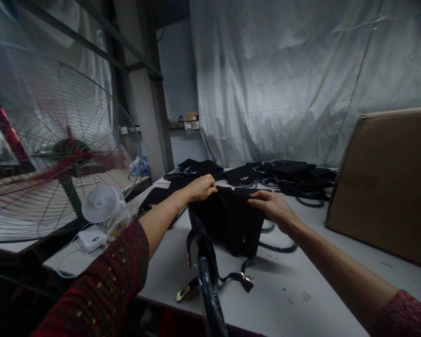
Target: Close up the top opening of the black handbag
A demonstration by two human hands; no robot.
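A black handbag [228,224] is held up over the white table, its top edge pinched at two places. My left hand [202,188] is closed on the left end of that edge. Thumb and fingers of my right hand [268,203] pinch the edge further right. A plastic-wrapped handle [208,290] hangs down at the near side, past the table's front edge. Straps with gold-coloured metal fittings [246,277] dangle below the bag. Another wrapped handle [279,247] rests on the table to the right. The bag's far side is hidden.
Several black bags [287,175] lie along the back of the white table [301,290]. A large cardboard box [386,187] stands at right. On the left are a big caged fan [70,145], a small white fan [101,204] and a white device with a cable [92,238].
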